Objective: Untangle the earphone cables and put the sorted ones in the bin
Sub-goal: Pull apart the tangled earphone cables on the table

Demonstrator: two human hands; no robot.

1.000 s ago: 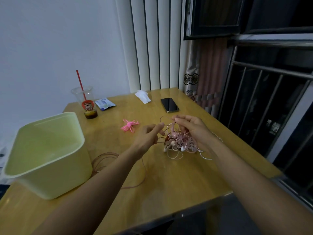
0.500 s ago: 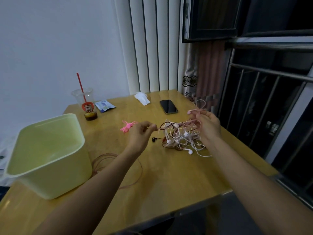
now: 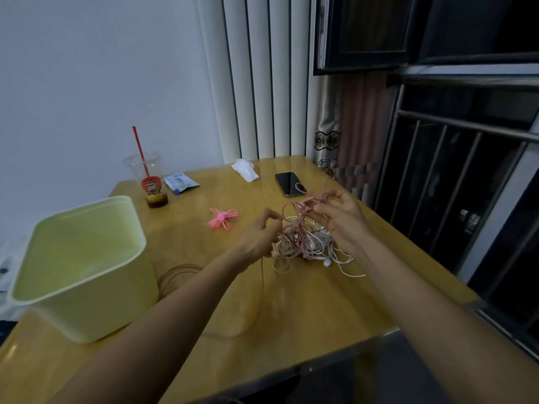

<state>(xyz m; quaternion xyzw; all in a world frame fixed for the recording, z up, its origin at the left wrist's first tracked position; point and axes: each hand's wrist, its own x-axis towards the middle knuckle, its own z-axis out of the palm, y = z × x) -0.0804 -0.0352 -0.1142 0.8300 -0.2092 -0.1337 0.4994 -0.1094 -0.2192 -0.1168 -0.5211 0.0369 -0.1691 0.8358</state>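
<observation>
Tangle (image 3: pixel 303 242) too knotted to tell strands apart, brown cable (image 3: pixel 175 272) cut off by left forearm (image 3: pixel 189 290), left hand (image 3: pixel 259 237) pinching tangle's left edge, right hand (image 3: pixel 341 220) raised, pinching pink loops (image 3: pixel 309 201).

1. Pale yellow-green bin (image 3: pixel 96 301), plain.
2. Dusty pink and white strands mixed in the earphone cable tangle (image 3: pixel 303 240).
3. Bright pink tied cable bundle (image 3: pixel 222 218).
4. Brownish-pink loose cable loop (image 3: pixel 178 272).
5. Black phone (image 3: pixel 290 183).
6. Clear cup (image 3: pixel 144 167) with red straw (image 3: pixel 140 150), red label (image 3: pixel 151 185), dark brown dregs (image 3: pixel 157 199).
7. White-and-blue packet (image 3: pixel 180 183).
8. White tissue (image 3: pixel 245 170).
9. Honey-yellow wooden table (image 3: pixel 291 301).
</observation>
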